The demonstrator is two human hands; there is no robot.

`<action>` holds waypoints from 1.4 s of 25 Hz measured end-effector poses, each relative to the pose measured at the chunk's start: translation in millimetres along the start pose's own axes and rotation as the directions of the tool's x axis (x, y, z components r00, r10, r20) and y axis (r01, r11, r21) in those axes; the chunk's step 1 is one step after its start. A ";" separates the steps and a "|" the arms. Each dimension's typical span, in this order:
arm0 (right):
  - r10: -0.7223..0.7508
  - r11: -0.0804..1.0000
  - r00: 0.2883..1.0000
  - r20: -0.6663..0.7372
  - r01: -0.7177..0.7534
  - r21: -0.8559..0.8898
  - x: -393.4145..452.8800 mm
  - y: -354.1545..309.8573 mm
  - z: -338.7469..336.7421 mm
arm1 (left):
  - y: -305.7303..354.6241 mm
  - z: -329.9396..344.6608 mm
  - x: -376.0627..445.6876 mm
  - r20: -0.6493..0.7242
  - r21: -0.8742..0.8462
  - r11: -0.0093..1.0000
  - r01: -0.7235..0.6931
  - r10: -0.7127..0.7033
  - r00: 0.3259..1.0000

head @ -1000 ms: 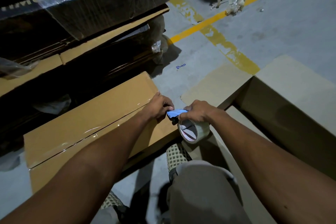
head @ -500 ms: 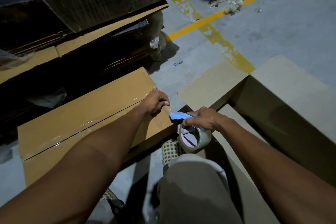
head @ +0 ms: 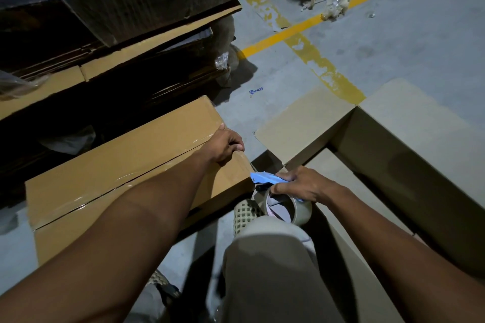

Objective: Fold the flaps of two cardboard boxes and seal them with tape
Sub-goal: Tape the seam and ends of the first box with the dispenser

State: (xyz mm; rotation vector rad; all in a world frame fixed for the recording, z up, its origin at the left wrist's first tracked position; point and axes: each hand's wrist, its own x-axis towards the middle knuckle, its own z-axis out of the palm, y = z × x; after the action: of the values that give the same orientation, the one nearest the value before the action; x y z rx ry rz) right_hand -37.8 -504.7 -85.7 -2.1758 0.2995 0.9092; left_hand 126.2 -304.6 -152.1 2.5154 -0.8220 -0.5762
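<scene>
Boxes first: the open box (head: pixel 393 155) on the rt fills the most floor, flaps spread out flat, its near end cut off by the frame edge & the inside too dark to read. Closed box (head: pixel 126 173) lies to the left on the grey floor (head: pixel 393 47), flaps down, a glossy strip of clear tape running along the centre seam; its left end & near side run into shadow, far side butts against dark stacked cardboard (head: pixel 110 68) w/ plastic wrap, lettering there only partly legible. Yellow floor line (head: pixel 288 31) crosses beyond, paint patchy, some scraps of litter near it that I can't identify. Person's bent knee in pale trousers sits btwn the boxes & hides the lower gap; a mesh-pattern shoe (head: pixel 245 215) pokes out just under the roll. Left hand (head: pixel 227 145) rests on the closed box's rt end at the seam, fingers curled over the edge, thumb tucked — pressing the tape end down, gripping nothing loose as far as I can see. Right hand (head: pixel 301 186) is clamped round the tape dispenser (head: pixel 265 178), blue top plate showing, handle hidden by the fingers. Tape roll (head: pixel 288 210) hangs below that hand, just off the closed box's corner; whether a strand still joins roll to box is hard to make out.
</scene>
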 end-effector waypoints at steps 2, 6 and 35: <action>0.005 0.998 1.000 -0.006 -0.005 -0.056 10.0 -0.2 3.6 | 0.7 0.8 0.3 0.001 0.000 1.000 0.026 -0.026 1.000; 0.197 0.886 0.972 0.131 -0.119 -0.449 5.8 33.1 62.9 | -3.0 -5.4 8.8 0.071 -0.009 0.997 0.075 -0.074 0.995; 0.052 0.939 0.990 -0.127 -0.092 -0.332 13.3 -25.9 17.5 | 8.1 50.0 -41.5 0.135 0.282 0.880 -0.382 0.358 0.924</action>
State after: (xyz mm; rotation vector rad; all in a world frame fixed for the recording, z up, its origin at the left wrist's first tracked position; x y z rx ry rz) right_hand -25.2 -473.3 -88.9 -2.5558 0.2991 0.9300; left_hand 66.7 -297.9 -178.6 2.5078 -1.4821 -0.4461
